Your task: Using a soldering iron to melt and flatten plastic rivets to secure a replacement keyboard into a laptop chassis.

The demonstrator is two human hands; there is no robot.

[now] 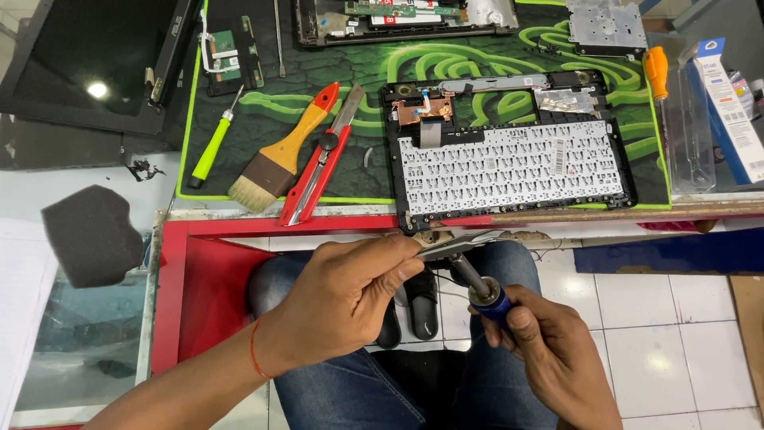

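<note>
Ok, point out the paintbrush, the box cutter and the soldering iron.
Paintbrush (280, 155): head view, wooden handle.
Box cutter (318, 163): head view, red body.
Soldering iron (469, 275): head view, metal shaft above right hand (549, 358).

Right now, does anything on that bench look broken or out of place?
The laptop base lies opened with its keyboard underside bared, overhanging the mat's front edge. The red utility knife pokes past that edge too. Nothing looks spilled.

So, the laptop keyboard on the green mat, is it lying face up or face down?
Face down. The keyboard shows its white backing sheet with small holes and no keycaps, seated in its black frame on the green mat.
</note>
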